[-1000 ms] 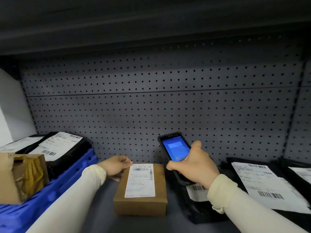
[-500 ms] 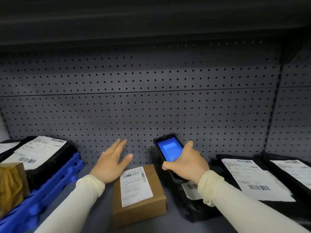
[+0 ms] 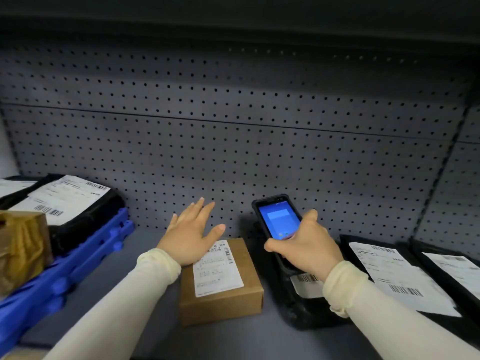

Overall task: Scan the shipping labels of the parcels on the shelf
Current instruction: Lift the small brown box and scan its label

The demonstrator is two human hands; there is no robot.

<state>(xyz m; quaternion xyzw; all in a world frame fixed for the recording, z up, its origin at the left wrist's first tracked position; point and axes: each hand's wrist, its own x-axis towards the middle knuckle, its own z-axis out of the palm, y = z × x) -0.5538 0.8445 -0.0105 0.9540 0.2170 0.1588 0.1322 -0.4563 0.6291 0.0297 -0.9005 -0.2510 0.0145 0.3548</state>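
Observation:
A small brown cardboard parcel point(image 3: 241, 294) lies on the grey shelf point(image 3: 124, 294), its white shipping label point(image 3: 217, 271) facing up. My left hand point(image 3: 191, 236) hovers flat over the parcel's far left corner, fingers spread, holding nothing. My right hand point(image 3: 302, 249) grips a black handheld scanner point(image 3: 276, 220) with a lit blue screen, held above a black bagged parcel point(image 3: 304, 307) with a barcode label. Two flat black parcels with white labels point(image 3: 394, 276) point(image 3: 457, 268) lie at the right.
A blue plastic pallet point(image 3: 78, 261) at the left carries a black bagged parcel with a label point(image 3: 65, 196) and a taped brown box point(image 3: 22, 242). A grey pegboard wall point(image 3: 233, 141) backs the shelf, and a dark shelf runs overhead.
My left hand has let go of the brown parcel's far edge and now hovers open above it. The parcel is turned slightly askew. The view has shifted right.

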